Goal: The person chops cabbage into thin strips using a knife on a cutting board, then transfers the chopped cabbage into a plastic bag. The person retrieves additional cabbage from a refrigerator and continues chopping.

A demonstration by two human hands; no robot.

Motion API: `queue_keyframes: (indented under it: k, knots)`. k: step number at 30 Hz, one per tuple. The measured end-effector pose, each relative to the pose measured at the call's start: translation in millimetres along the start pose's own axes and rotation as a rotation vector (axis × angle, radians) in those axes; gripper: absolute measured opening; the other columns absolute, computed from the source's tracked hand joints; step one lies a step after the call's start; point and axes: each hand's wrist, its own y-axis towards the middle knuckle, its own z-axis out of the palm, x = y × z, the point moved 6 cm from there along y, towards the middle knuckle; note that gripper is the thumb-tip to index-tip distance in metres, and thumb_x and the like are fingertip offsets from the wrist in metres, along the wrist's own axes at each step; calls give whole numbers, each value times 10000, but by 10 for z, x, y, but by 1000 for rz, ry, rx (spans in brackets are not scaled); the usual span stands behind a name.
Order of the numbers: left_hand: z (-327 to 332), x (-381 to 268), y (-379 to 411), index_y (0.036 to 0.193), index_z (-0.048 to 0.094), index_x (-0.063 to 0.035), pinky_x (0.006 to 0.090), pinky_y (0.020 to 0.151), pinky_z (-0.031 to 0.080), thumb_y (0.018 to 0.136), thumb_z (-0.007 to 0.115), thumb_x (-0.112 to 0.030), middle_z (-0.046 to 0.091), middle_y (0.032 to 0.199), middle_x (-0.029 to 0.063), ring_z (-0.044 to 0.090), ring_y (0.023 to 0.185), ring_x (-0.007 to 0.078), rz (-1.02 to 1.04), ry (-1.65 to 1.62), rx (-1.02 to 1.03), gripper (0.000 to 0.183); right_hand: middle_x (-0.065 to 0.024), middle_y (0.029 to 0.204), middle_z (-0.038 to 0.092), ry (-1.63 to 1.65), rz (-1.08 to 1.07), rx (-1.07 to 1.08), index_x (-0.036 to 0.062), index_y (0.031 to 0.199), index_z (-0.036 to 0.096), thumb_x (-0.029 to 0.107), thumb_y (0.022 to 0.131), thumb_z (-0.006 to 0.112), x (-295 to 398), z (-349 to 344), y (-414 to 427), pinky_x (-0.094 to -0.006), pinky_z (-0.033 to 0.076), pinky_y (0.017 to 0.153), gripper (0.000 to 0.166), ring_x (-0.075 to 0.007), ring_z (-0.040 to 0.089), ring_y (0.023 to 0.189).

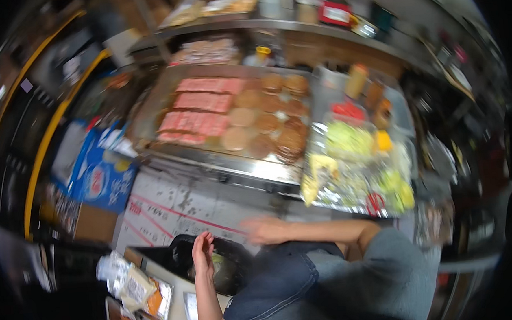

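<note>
My left hand (pixel 203 254) is raised beside a black-lined bin (pixel 233 272), its fingers slightly bent and nothing in it. Blurred, my right hand (pixel 262 230) reaches across in front of my body above the floor; its fingers are too smeared to read. Beyond both hands lies a flat griddle (pixel 221 157). Rows of pink bacon strips (pixel 209 101) cover its left part, and round patties (pixel 239 137), some browned, lie on its right part. Right of the griddle, a foil-covered counter (pixel 317 204) bears shredded lettuce (pixel 348 137), red slices (pixel 348 111) and red-handled scissors (pixel 375 203).
A steel shelf (pixel 292 26) runs above the griddle. Sauce bottles (pixel 356 81) stand at the back right. A blue printed package (pixel 101 181) sits on a cardboard box (pixel 95 222) at the left. Packaged cheese (pixel 136 288) and metal food trays (pixel 121 319) are at the lower left.
</note>
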Motion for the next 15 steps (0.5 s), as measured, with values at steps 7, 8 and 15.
queue_keyframes:
  k: [7, 8, 15]
  knots:
    - [-451, 2159, 571, 969, 671, -60, 257, 643, 479, 960, 657, -165, 631, 803, 7, 567, 696, 115, -200, 500, 346, 106, -167, 1297, 588, -165, 692, -290, 57, 983, 711, 171, 880, 653, 35, -559, -2143, -445, 491, 1003, 164, -358, 573, 1208]
    - [-219, 2310, 402, 961, 667, -58, 255, 636, 474, 963, 641, -148, 624, 796, 2, 563, 690, 112, -209, 513, 436, 94, -164, 1301, 584, -190, 826, -317, 56, 1014, 702, 143, 869, 648, 33, -542, -2596, -440, 491, 1006, 177, -357, 573, 1206]
    - [944, 2066, -347, 980, 647, -58, 248, 709, 499, 978, 600, -96, 635, 879, -3, 599, 757, 102, -403, 636, 642, 61, -154, 1293, 560, -372, 1434, -740, 65, 1134, 659, 48, 828, 655, 289, -647, -4744, -431, 499, 994, 306, -373, 579, 1166]
